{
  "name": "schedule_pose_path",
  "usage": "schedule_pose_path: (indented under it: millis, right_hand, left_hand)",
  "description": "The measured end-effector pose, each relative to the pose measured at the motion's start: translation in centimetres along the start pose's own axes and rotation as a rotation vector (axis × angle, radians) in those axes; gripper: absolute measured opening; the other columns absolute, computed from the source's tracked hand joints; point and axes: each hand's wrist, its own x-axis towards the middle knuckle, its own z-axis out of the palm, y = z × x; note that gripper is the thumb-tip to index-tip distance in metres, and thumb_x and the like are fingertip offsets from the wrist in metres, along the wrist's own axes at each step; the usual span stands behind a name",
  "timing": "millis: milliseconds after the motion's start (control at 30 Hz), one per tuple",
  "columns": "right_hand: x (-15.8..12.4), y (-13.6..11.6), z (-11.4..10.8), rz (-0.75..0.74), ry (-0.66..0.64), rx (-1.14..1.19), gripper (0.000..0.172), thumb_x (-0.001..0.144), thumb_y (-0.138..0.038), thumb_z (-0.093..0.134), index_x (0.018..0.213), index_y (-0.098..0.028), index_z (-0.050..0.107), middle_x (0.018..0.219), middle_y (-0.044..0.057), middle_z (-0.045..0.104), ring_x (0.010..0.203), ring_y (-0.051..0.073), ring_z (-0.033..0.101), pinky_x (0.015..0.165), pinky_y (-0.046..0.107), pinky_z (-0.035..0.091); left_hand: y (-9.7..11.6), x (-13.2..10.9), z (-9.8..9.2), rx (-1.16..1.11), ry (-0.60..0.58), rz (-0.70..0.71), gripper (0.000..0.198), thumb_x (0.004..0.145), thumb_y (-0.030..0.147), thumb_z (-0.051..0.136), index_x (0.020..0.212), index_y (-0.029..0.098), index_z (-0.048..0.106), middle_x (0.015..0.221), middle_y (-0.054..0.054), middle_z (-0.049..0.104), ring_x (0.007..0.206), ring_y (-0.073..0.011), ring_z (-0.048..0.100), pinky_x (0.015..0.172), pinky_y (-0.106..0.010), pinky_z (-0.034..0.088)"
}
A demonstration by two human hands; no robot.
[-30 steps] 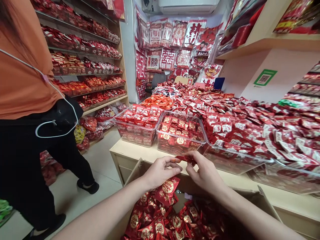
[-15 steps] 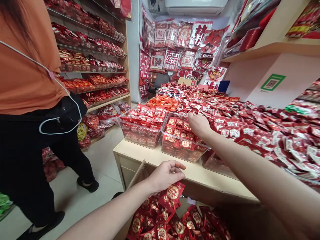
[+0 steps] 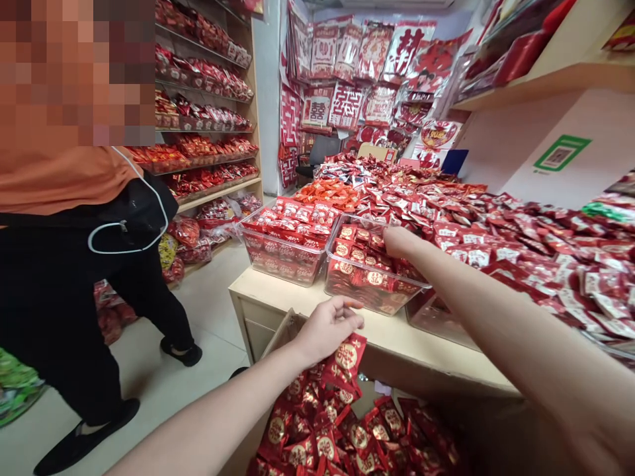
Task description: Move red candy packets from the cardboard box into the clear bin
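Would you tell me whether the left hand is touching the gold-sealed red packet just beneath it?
Touching. The head view shows the left hand gripping the top edge of the packet.

Double happiness, wall to counter: on my remote feed, the one character I can read is 囍. It is cut in red on a white-backed hanging (image 3: 317, 109) at the back of the shop and again on its neighbour (image 3: 347, 102). The same character sits in a gold disc on the red packet (image 3: 346, 356) held by the left hand (image 3: 325, 324), and on packets (image 3: 374, 277) in the clear bin (image 3: 333, 246). A green-framed QR code sign (image 3: 562, 153) marks the pink wall (image 3: 496, 152); its small print is too fine to read.
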Motion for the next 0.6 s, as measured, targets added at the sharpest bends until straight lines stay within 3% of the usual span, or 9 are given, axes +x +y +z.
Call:
schedule_pose_path:
  millis: [100,167,200,267,333,433,500,600]
  right_hand:
    - [-3.2,-0.7,-1.9,-0.027,0.1,0.044,0.02,0.078,-0.019,0.047,0.087,-0.007,0.059,0.09,0.015,0.061,0.088,0.023,0.056,0.075,0.033,0.041]
    - [-7.0,-1.6,-2.5,-0.071,0.191,0.153,0.025,0.082,-0.026,0.038,0.092,-0.013,0.058,0.09,0.009,0.062,0.084,0.019,0.057,0.074,0.03,0.041]
    - [-9.1,-2.2,-2.3,-0.11,0.232,0.347,0.025,0.081,-0.031,0.04,0.087,-0.016,0.059,0.081,0.006,0.063,0.074,0.017,0.058,0.068,0.028,0.042]
    - [-13.1,-3.7,-1.0,-0.14,0.035,0.735,0.028,0.077,-0.041,0.044,0.069,-0.017,0.058,0.058,0.002,0.06,0.051,0.013,0.054,0.049,0.024,0.041]
    - [-16.1,-5.2,1.0,-0.094,-0.202,1.072,0.029,0.072,-0.045,0.048,0.068,-0.017,0.055,0.05,0.0,0.056,0.04,0.01,0.048,0.039,0.022,0.036]
    - [-17.8,-7.0,3.8,-0.014,-0.462,1.438,0.029,0.068,-0.045,0.054,0.073,-0.017,0.05,0.048,-0.004,0.052,0.035,0.006,0.043,0.033,0.018,0.03]
    - [-17.8,-7.4,4.7,-0.006,-0.549,1.563,0.027,0.068,-0.042,0.055,0.072,-0.016,0.048,0.046,-0.007,0.049,0.033,0.004,0.04,0.032,0.016,0.028]
    - [-17.4,-7.2,4.7,-0.038,-0.499,1.577,0.025,0.069,-0.04,0.055,0.071,-0.016,0.047,0.044,-0.008,0.045,0.034,0.004,0.039,0.033,0.015,0.027]
  left_hand:
    - [-0.2,0.4,-0.4,0.029,0.11,0.105,0.027,0.07,0.025,0.055,0.095,0.014,0.051,0.072,0.0,0.053,0.068,-0.0098,0.052,0.062,-0.021,0.04]
    - [-0.3,0.6,-0.6,0.045,0.16,0.143,0.026,0.071,0.024,0.054,0.095,0.014,0.051,0.073,0.0,0.052,0.068,-0.0094,0.051,0.061,-0.02,0.04]
    - [-0.3,0.7,-0.6,0.054,0.178,0.153,0.025,0.072,0.025,0.054,0.095,0.014,0.051,0.074,0.0,0.052,0.068,-0.0093,0.051,0.061,-0.02,0.04]
    - [-0.3,0.7,-0.5,0.082,0.21,0.181,0.024,0.073,0.025,0.052,0.095,0.015,0.051,0.076,-0.001,0.053,0.068,-0.0092,0.051,0.06,-0.02,0.041]
    - [-0.3,0.7,-0.2,0.124,0.25,0.217,0.023,0.074,0.026,0.052,0.094,0.015,0.051,0.078,-0.001,0.053,0.068,-0.0089,0.05,0.061,-0.019,0.041]
    - [-0.3,0.4,0.4,0.164,0.268,0.237,0.024,0.074,0.027,0.052,0.096,0.017,0.051,0.077,0.0,0.053,0.065,-0.0083,0.05,0.059,-0.019,0.041]
    - [-0.2,0.1,0.7,0.164,0.243,0.227,0.026,0.074,0.028,0.052,0.097,0.017,0.049,0.075,0.0,0.052,0.065,-0.0087,0.051,0.06,-0.019,0.041]
    - [0.1,-0.2,0.9,0.152,0.134,0.174,0.032,0.073,0.03,0.054,0.1,0.016,0.048,0.073,0.0,0.053,0.066,-0.0098,0.051,0.061,-0.02,0.041]
